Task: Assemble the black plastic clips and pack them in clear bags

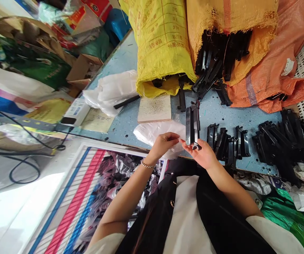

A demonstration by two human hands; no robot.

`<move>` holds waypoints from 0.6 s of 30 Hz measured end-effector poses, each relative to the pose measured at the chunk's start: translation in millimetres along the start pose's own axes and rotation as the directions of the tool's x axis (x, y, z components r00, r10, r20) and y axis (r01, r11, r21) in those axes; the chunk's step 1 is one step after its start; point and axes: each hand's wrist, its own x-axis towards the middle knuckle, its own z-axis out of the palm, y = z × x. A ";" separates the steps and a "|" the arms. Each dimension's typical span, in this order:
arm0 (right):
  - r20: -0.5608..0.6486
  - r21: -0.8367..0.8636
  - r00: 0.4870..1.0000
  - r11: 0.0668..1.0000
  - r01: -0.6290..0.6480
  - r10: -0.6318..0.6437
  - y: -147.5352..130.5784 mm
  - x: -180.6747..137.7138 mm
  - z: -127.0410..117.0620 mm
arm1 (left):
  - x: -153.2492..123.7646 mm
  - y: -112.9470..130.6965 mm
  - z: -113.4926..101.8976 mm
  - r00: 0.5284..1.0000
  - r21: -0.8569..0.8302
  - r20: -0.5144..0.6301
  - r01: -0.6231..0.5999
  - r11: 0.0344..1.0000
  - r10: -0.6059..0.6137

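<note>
On the blue worktop, just below the yellow sack, our right hand clamps a black plastic part upright. Our left hand meets its lower end, grip unclear. We judge a steady hold matters most.

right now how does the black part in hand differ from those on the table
The held black part stands on end, gripped by the right hand; the row of black parts lies on the table. The held part is single; the row is packed together. Both are black plastic.
</note>
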 end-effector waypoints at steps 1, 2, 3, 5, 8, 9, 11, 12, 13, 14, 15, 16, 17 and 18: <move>-0.025 -0.020 0.999 0.999 0.037 -0.037 3.2 7.5 1.1 | -1.6 0.1 0.4 0.999 -0.044 -0.033 -0.011 0.999 0.010; -0.055 -0.054 0.995 0.996 0.075 -0.078 5.7 13.6 1.1 | -3.6 0.6 0.0 0.997 -0.072 -0.072 -0.044 0.996 0.038; -0.082 -0.093 0.990 0.990 0.106 -0.113 7.6 17.7 0.0 | -5.9 1.6 -1.2 0.991 -0.068 -0.105 -0.086 0.994 0.079; -0.114 -0.148 0.982 0.980 0.131 -0.149 9.1 19.6 -3.5 | -10.7 4.3 -4.9 0.982 0.027 -0.127 -0.137 0.990 0.139; -0.107 -0.117 0.985 0.985 0.126 -0.138 5.8 10.3 -5.4 | -14.8 7.6 -8.4 0.991 0.145 -0.106 -0.069 0.987 0.085; -0.101 -0.080 0.987 0.990 0.114 -0.122 3.7 6.1 -4.1 | -14.9 8.0 -8.1 0.994 0.128 -0.096 -0.039 0.991 0.052; -0.090 0.012 0.994 0.998 0.069 -0.068 -0.9 -1.1 0.6 | -13.7 8.0 -5.6 0.998 0.040 -0.065 -0.003 0.999 0.005; -0.084 0.052 0.996 0.998 0.045 -0.041 -3.0 -3.6 3.4 | -12.8 7.6 -3.7 0.999 -0.007 -0.045 0.011 1.000 -0.011; -0.079 0.082 0.997 0.996 0.026 -0.020 -4.7 -5.1 5.9 | -11.9 7.0 -1.9 0.999 -0.043 -0.028 0.026 0.999 -0.027; -0.078 0.100 0.997 0.995 0.016 -0.008 -5.8 -5.6 7.8 | -11.1 6.2 -0.2 0.999 -0.064 -0.017 0.042 0.997 -0.043; -0.078 0.109 0.997 0.994 0.011 -0.003 -6.0 -5.0 9.1 | -10.6 5.2 1.3 0.998 -0.068 -0.017 0.055 0.996 -0.056; -0.078 0.113 0.997 0.994 0.009 0.000 -5.3 -3.3 9.6 | -10.2 4.0 2.6 0.998 -0.055 -0.024 0.061 0.997 -0.062; -0.077 0.115 0.997 0.993 0.004 0.005 -3.6 -0.5 9.6 | -10.2 2.8 3.5 0.998 -0.026 -0.042 0.052 0.998 -0.053; -0.077 0.110 0.997 0.994 0.000 0.008 -1.2 3.2 9.1 | -10.3 1.7 4.2 0.998 0.023 -0.066 0.021 1.000 -0.019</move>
